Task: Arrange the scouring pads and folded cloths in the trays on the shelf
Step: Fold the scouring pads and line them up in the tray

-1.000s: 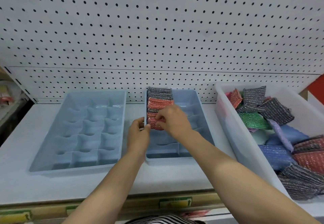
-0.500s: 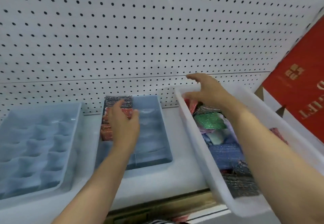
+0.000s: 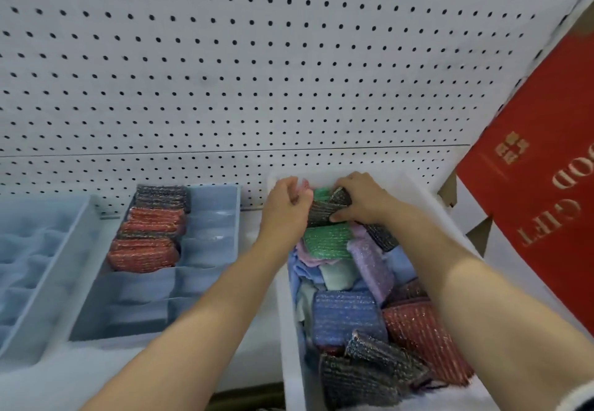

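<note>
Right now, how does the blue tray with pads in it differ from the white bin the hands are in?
The blue tray has dividers; the white bin shows none. In the tray, red and dark scouring pads stand in one neat row, most compartments bare; in the bin, mixed-colour pads and cloths lie jumbled. Both hands, left hand and right hand, work in the bin, none at the tray. Both sit on the shelf.

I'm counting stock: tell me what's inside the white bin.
The white bin holds loose scouring pads: green, blue, red, dark grey, lilac, over pale cloths. Lower layers are covered.
</note>
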The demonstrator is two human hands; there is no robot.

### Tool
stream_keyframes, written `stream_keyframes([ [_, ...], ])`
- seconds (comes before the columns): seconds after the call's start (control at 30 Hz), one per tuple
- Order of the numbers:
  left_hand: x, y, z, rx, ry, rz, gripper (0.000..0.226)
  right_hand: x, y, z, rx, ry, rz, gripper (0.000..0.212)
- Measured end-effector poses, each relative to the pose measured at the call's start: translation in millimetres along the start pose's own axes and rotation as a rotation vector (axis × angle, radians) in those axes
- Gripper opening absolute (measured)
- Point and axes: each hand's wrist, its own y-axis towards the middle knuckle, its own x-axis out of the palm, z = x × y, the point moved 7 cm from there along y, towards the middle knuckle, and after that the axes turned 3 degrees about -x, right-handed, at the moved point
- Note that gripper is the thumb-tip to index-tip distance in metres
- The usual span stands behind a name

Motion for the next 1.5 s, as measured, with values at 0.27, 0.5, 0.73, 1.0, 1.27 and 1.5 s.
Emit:
stream_keyframes([
  [0.27,31.9,17.9,-7.4,-0.124,0.115,-0.120,0.038,-8.5,-7.6,19.6,-0.031,0.023,-0.042,0.051],
  [0.5,17.2,17.6,2.1,-0.052,-0.176,0.099,0.038,-58.2,-46.3,43.0,0.241,1.061,0.180,0.043],
  [0.73,50.8,3.2,23.5,-0.067,-0.414,-0.135,0.076,-41.0,-57.3,-11.7,0.176,1.550,-0.078,0.038],
  [1.0,22.3,4.8,1.3,-0.141,-0.457,0.059,0.058,-16.2,-59.4,-20.3,0.165,1.308,-0.160,0.051],
  [1.27,-23.8,3.7,-16.0,-0.170,-0.552,0.127,0.056,25.8,-62.8,-30.8,0.050,0.462,-0.360,0.080],
  [1.5,-35.3,-1.8,-18.1,-0.148,-0.591,0.090,0.051,13.2,-50.5,-23.5,0.074,0.402,-0.144,0.048],
])
